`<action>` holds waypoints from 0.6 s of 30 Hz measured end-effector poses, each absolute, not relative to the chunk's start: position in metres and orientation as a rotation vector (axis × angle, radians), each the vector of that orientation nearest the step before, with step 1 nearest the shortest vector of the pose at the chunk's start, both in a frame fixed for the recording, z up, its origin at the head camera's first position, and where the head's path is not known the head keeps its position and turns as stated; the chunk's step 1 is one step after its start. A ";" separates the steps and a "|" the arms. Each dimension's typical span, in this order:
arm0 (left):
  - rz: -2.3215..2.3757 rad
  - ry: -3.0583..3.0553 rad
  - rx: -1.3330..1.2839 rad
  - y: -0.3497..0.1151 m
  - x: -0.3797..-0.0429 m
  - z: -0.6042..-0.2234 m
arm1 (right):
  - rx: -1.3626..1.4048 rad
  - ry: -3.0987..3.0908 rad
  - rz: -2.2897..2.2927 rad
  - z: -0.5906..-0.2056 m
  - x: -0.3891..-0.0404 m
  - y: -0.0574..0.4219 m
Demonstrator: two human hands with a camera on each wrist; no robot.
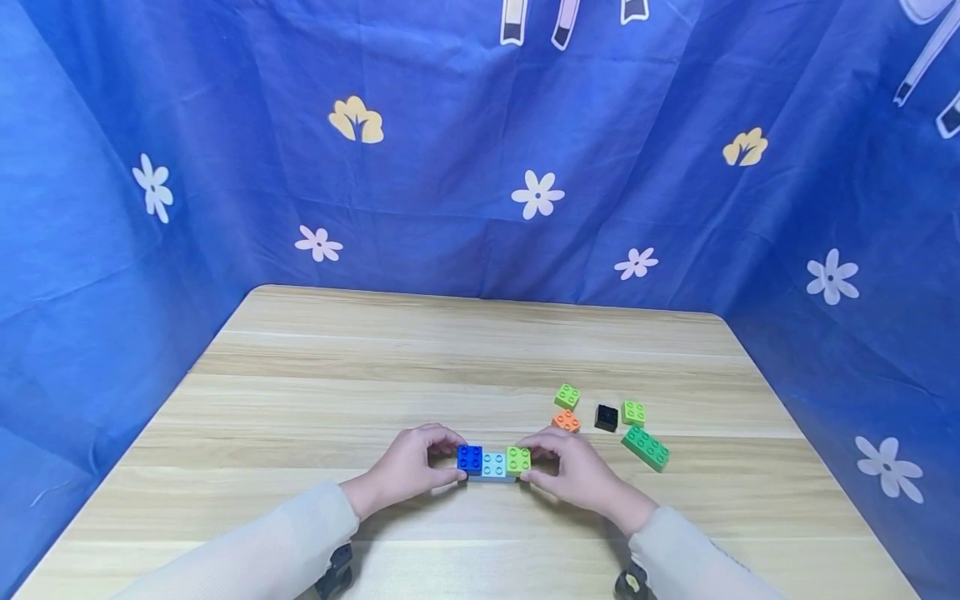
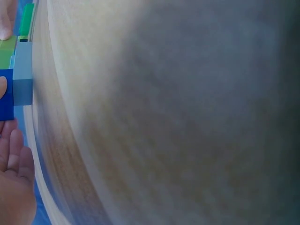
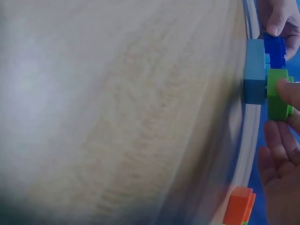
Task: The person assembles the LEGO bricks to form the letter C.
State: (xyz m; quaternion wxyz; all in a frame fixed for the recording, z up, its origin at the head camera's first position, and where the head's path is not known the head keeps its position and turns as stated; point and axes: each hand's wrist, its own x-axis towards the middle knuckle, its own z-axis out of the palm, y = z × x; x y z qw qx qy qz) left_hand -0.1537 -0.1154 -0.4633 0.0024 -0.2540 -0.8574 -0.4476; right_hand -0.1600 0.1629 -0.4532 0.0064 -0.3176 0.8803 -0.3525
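A light blue brick (image 1: 493,467) lies lengthwise in front of me, its middle studs uncovered. On its left end sits a dark blue brick (image 1: 469,459), which my left hand (image 1: 418,460) pinches between thumb and fingers. My right hand (image 1: 576,471) pinches a light green brick (image 1: 518,460) at the right end. From the right wrist view, this light green brick (image 3: 278,93) stands slightly farther off the light blue brick (image 3: 254,72) than the dark blue one; I cannot tell whether it is fully pressed on.
Beyond my right hand lie an orange brick (image 1: 567,421), a light green brick (image 1: 567,396), a black brick (image 1: 606,417), another light green brick (image 1: 633,412) and a long green brick (image 1: 646,448). A blue patterned cloth (image 1: 450,167) hangs around the wooden table (image 1: 360,350).
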 end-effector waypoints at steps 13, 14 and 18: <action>-1.393 -2.705 -0.788 -0.115 -0.153 -0.462 | -1.036 2.796 -0.918 -0.444 -0.161 0.159; -1.393 -2.705 -0.790 -0.115 -0.153 -0.462 | -1.045 2.795 -0.914 -0.443 -0.161 0.159; -1.396 -2.710 -0.787 -0.115 -0.152 -0.462 | -1.035 2.800 -0.895 -0.443 -0.161 0.158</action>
